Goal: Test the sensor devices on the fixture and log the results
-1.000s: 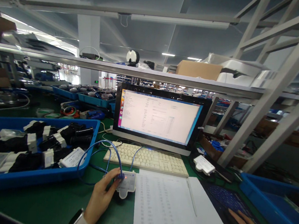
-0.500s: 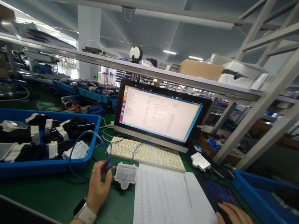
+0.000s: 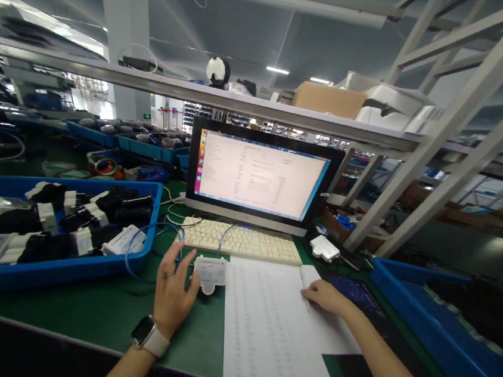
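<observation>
My left hand (image 3: 174,293) is beside a small white module (image 3: 210,273) with a printed label, its fingers spread apart. A blue cable (image 3: 128,259) loops behind those fingers; its plug end is hidden by the hand. My right hand (image 3: 324,296) has its fingertips closed on a thin pen (image 3: 302,275) lying over printed sheets of paper (image 3: 263,334). Behind the papers stands a white keyboard (image 3: 246,242), below a lit monitor (image 3: 259,177) that displays a form-like window.
A blue bin (image 3: 143,255) at the left holds black and white parts. Another blue bin (image 3: 417,326) stands at the right. A second white module (image 3: 325,248) lies right of the keyboard. Overhead runs a shelf (image 3: 251,101) carrying a cardboard box (image 3: 328,99).
My right hand has left the mouse and moved left to the pen on the papers. My left hand has opened and let go of the blue cable's plug. The view has shifted slightly.
</observation>
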A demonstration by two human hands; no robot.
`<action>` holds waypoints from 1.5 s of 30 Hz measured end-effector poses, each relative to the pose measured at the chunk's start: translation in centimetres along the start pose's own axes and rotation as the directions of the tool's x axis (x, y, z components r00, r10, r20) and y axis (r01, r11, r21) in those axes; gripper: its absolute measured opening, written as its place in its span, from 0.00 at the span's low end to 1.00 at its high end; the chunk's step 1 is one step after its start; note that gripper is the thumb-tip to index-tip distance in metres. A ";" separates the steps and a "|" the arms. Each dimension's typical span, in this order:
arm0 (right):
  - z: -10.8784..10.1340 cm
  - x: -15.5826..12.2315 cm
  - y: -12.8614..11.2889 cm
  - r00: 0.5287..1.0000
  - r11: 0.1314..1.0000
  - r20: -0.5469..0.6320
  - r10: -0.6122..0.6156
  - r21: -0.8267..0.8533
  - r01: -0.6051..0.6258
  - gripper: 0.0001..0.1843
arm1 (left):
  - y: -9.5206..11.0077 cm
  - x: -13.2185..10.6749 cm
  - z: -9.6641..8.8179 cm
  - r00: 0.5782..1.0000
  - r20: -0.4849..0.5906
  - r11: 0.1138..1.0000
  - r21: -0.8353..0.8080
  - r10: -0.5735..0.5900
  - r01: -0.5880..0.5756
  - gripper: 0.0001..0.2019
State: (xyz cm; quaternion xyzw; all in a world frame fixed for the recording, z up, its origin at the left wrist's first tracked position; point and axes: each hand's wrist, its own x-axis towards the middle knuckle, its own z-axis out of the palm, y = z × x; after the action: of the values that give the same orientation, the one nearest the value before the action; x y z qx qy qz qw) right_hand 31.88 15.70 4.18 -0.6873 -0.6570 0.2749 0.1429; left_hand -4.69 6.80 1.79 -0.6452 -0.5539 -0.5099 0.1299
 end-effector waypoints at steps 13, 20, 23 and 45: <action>0.8 -2.5 -2.2 0.997 0.667 -0.035 -0.074 0.741 0.075 0.16 | 7.6 -4.2 0.6 0.430 0.757 0.870 -0.414 0.492 -0.267 0.30; 4.1 -0.8 -3.3 0.988 0.605 -0.152 -0.029 0.784 0.139 0.16 | 9.6 -4.4 0.4 0.492 0.707 0.861 -0.413 0.508 -0.296 0.36; 5.7 0.4 -3.4 0.969 0.632 -0.246 0.008 0.753 0.185 0.15 | 11.5 -3.2 3.7 0.537 0.685 0.870 -0.383 0.493 -0.310 0.36; 6.5 -0.5 -2.6 0.897 0.872 -0.434 -0.083 0.404 0.276 0.11 | 12.3 -3.7 9.5 0.595 0.733 0.942 -0.301 0.329 -0.149 0.33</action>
State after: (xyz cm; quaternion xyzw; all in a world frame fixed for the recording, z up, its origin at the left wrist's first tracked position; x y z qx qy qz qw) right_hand 26.04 14.37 0.43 -0.6106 -0.5923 0.2588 0.4576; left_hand 11.12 7.25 -0.47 -0.8793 -0.4069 -0.2156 -0.1215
